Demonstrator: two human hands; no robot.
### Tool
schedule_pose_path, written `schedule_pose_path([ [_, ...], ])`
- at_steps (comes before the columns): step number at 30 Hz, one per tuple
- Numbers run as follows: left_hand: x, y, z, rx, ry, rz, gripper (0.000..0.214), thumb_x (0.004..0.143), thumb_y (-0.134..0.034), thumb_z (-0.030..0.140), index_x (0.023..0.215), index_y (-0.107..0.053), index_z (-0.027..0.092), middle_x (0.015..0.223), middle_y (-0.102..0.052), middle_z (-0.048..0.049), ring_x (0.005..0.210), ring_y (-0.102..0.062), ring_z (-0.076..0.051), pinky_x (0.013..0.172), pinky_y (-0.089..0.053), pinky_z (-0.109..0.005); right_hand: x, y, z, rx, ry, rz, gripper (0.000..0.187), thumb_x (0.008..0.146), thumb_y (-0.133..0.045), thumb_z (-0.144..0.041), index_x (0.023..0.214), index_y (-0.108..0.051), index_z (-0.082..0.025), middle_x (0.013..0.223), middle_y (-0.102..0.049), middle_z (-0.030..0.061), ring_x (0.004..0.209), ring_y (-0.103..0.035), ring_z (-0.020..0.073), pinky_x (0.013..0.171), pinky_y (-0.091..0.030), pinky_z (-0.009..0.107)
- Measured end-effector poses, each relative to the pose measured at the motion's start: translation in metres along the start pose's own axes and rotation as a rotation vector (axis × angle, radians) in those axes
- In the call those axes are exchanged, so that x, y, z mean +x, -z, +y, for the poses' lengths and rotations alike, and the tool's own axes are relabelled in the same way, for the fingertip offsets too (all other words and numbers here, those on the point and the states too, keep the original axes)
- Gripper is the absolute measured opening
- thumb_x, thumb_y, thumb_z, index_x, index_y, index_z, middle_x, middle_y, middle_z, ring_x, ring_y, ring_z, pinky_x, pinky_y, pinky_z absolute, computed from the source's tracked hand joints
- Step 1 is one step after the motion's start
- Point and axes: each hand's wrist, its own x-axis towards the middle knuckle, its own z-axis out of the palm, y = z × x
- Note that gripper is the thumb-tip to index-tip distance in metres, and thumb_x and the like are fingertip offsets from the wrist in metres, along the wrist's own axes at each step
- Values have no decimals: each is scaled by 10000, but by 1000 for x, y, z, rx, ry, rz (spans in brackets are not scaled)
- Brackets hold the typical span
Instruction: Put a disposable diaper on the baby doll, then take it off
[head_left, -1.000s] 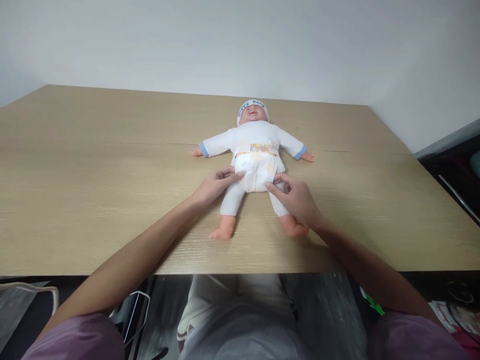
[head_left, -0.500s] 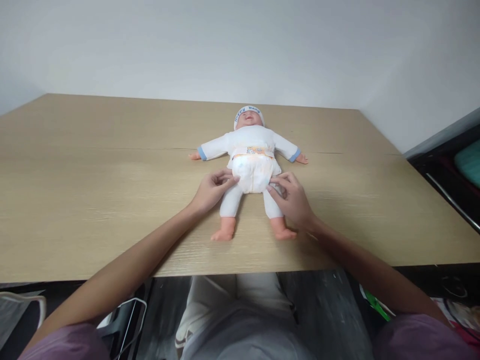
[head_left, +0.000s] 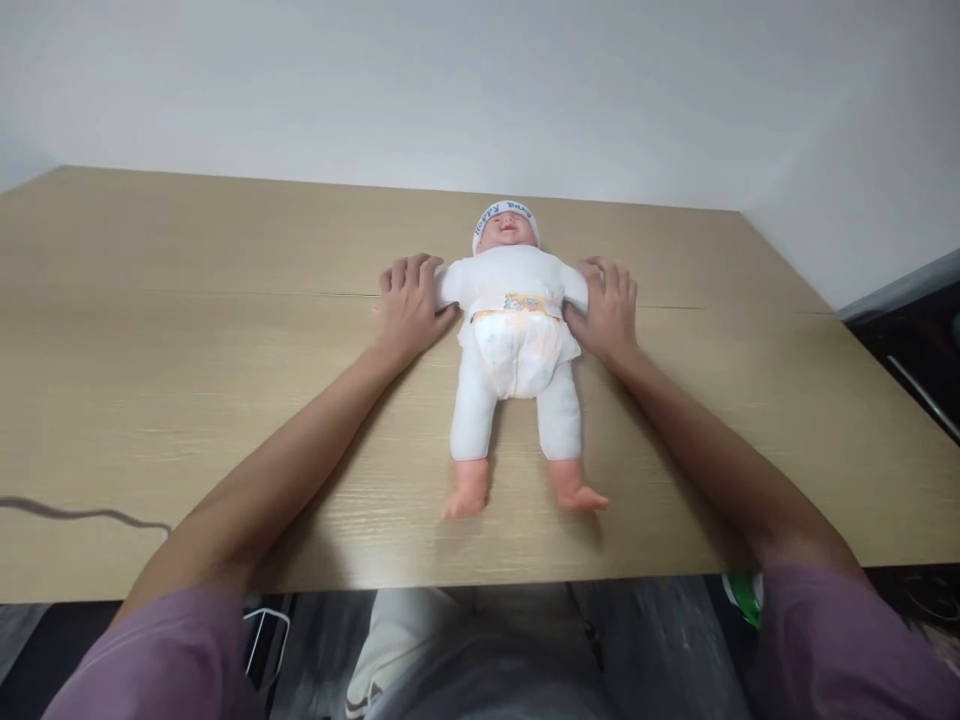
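A baby doll (head_left: pixel 517 270) in white clothes and a lettered headband lies on its back, feet toward me. Around its hips sits a diaper (head_left: pixel 517 355) with a printed waistband, its front fastened over the shirt. My left hand (head_left: pixel 409 305) is curled over the doll's arm on the left side, covering its forearm and nearly all of its hand. On the other side my right hand (head_left: pixel 609 305) wraps the opposite arm in the same way, hiding its end. Both of the doll's legs rest apart on the table.
The wooden table (head_left: pixel 225 400) has a seam across it and meets a pale wall (head_left: pixel 450 90) at the back. A thin cable (head_left: pixel 82 513) lies at the left front. A dark shelf-like unit (head_left: pixel 915 350) stands to the right.
Both hands have left the diaper's leg edges and moved up and outward onto the doll's arms. The doll appears slightly nearer, and the cable now shows on the table at left.
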Motion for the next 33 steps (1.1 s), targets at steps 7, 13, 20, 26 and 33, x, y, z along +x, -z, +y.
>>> schedule_pose_path([
  [7, 16, -7, -32, 6, -55, -152, 807, 973, -573, 799, 1484, -603, 176, 1466, -651, -250, 1363, -540, -506, 1180, -348, -605, 16, -19, 12, 37, -26, -90, 547, 997, -594, -431, 1450, -613, -124, 1353, -713, 247, 1231, -610, 436, 1080, -491, 571],
  [13, 14, -4, -32, 0, -28, -172, 748, 998, -559, 737, 1479, -620, 166, 1377, -725, -236, 1251, -629, -445, 1147, -393, -568, 14, -13, 6, 35, -75, -92, 463, 1018, -547, -386, 1402, -616, -137, 1325, -718, 231, 1186, -626, 402, 1038, -510, 523],
  [20, -32, 52, 38, -35, 154, -172, 616, 1005, -561, 556, 1447, -603, 129, 1374, -751, -223, 1266, -677, -413, 1073, -497, -515, -16, 23, -22, 64, -175, -115, 396, 1024, -481, -351, 1328, -621, -139, 1245, -754, 232, 1087, -674, 370, 897, -525, 436],
  [26, -180, 152, 134, -238, 229, -160, 686, 898, -764, 606, 1391, -524, 195, 1297, -764, -156, 1108, -762, -336, 872, -592, -412, -106, 115, -35, 375, 27, -69, 484, 1027, -554, -547, 1384, -636, -231, 1115, -798, 119, 943, -720, 318, 796, -532, 387],
  [33, -405, 201, 220, -487, 407, -445, 671, 825, -792, 375, 1378, -444, 221, 1225, -793, -158, 1033, -832, -344, 815, -668, -422, -241, 211, -92, 482, 423, -256, 391, 998, -557, -271, 1382, -621, -237, 1245, -776, 128, 1114, -730, 326, 946, -565, 441],
])
